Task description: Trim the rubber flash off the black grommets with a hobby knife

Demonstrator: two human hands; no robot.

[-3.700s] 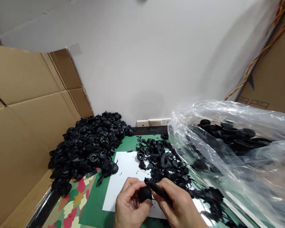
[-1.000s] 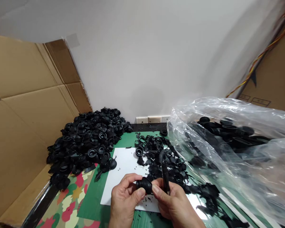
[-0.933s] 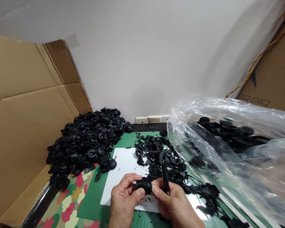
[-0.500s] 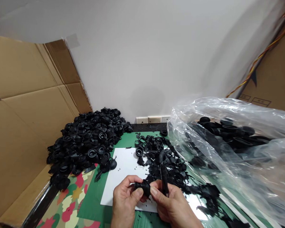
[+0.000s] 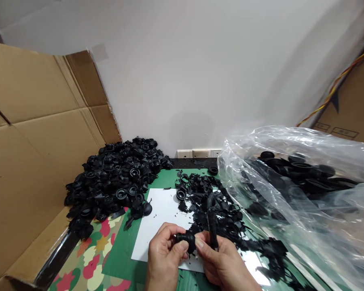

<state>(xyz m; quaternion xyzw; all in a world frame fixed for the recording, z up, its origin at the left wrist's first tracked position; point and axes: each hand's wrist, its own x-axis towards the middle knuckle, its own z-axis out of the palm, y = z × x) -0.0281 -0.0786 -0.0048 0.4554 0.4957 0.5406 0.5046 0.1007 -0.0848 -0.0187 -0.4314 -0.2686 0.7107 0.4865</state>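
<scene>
Low in the head view, my left hand [image 5: 166, 252] is closed around a small black ribbed rubber boot [image 5: 186, 241], thumb in front and fingers behind. My right hand [image 5: 220, 258] has a dark slender tool [image 5: 212, 226] clasped in it, pointing up and away; its exact kind is hard to make out. The right thumb and forefinger also pinch at the boot's right edge. Under both hands lies a white sheet [image 5: 157, 214]. Just beyond the right hand is a heap of torn black rubber scraps [image 5: 227, 214], with one round ribbed piece [image 5: 181, 194] at its left side.
A large pile of black ribbed rubber parts [image 5: 118, 178] leans toward a cardboard panel [image 5: 48, 133] on the left. At right, a clear plastic bag [image 5: 291, 210] holds more black parts. A green mat [image 5: 118, 262] lies under the sheet; wall sockets [image 5: 200, 153] are behind.
The whole view has shifted slightly, so things appear a little further right. Both hands keep their hold on the boot and the tool, with the boot hardly turned.
</scene>
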